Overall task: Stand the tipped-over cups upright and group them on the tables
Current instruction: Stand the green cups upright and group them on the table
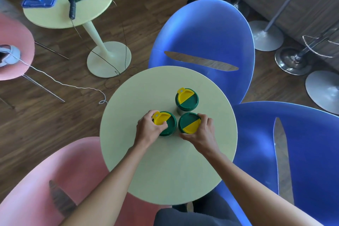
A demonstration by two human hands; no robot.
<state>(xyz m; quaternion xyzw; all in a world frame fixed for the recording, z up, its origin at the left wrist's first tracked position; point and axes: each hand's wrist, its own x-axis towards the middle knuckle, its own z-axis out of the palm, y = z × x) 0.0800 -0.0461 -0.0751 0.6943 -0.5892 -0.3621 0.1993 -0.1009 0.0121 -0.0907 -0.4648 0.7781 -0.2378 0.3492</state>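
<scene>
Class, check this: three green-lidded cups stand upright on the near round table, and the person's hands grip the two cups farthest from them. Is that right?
Not quite. In the head view the left hand and right hand grip the two nearest cups; the far cup stands untouched on the round table.

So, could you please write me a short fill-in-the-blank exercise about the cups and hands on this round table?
1. The pale yellow-green round table holds ____ green cups with green-and-yellow lids.
2. The left hand grips the near-left cup, while the ____ hand grips the near-right cup.
3. The untouched far cup stands ____, lid on top.
4. Beyond the table sits a moulded plastic chair coloured ____.

Missing words: three; right; upright; blue
</scene>
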